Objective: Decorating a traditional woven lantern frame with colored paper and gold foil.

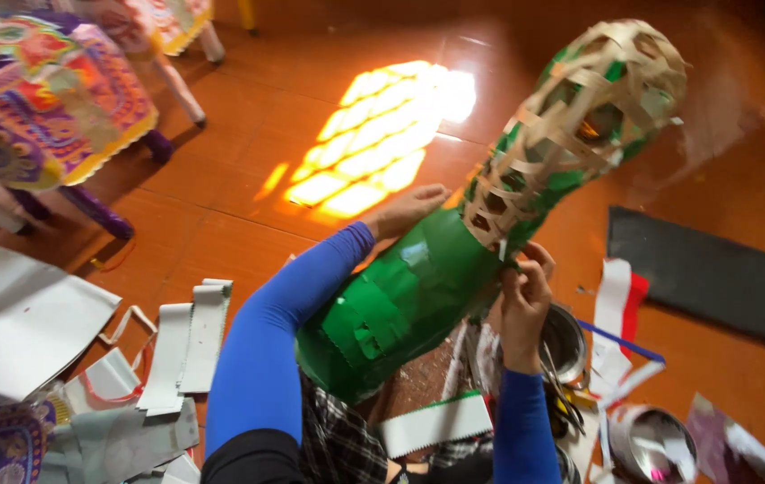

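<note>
— Two hands were on the one piece, weren't they? Take me across from the left.

— Far left stood a table under a bright patterned cloth with a scalloped yellow edge (51, 108). Below it, on the glossy orange tiled floor (248, 179), lay scattered sheets of grey-white paper (24, 314) and folded strips with zigzag edges (190, 336).

— And the work itself?

— A long woven bamboo-strip frame, partly skinned in shiny green paper (418, 287), lay across the person's lap and rose toward the upper right, where the bare lattice showed. The left hand (409, 208), in a blue sleeve, lay flat behind it, fingers spread against its far side, steadying rather than gripping.

— The right one?

— The right hand (523, 285) was pinched together at the line where green covering met open weave, fingertips closed on a small edge or scrap of the green paper; what exactly sat between them was too small to tell.

— So which step?

— I judged it as papering the frame, about half covered, with a patch being pressed or pulled at the border. The next move would have called for a firm brace behind and a smooth press along the strips.

— Anything to the right?

— Round metal bowls (651, 444) by the knee, white, red and blue paper strips (616, 314), and a dark flat rectangular mat (705, 273).
</note>
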